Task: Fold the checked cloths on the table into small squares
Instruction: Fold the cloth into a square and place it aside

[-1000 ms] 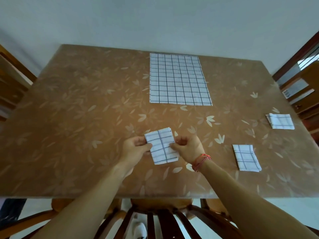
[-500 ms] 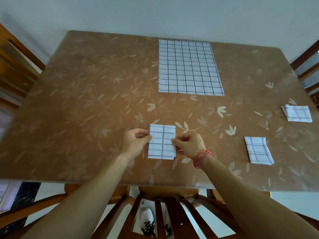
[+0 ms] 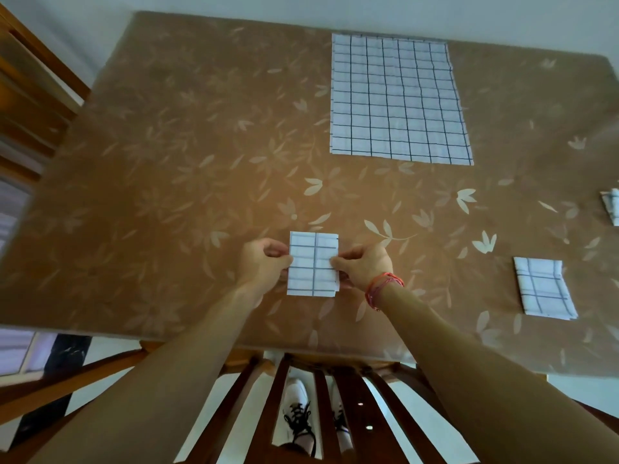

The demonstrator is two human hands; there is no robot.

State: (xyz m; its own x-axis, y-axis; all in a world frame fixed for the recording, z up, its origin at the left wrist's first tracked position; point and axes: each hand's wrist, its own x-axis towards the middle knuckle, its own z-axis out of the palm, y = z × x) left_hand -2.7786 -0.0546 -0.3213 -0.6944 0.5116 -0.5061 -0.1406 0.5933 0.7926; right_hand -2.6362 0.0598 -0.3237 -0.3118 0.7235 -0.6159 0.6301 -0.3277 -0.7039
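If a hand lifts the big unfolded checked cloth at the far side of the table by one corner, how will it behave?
The large flat white cloth with dark grid lines would probably hang limp, since it lies thin and flat against the brown floral tablecloth. It seems light for its size. Pushed, it would likely wrinkle rather than slide whole.

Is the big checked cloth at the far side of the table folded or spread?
Spread. The big cloth lies flat and open on the table, showing its full grid, with no hand on it.
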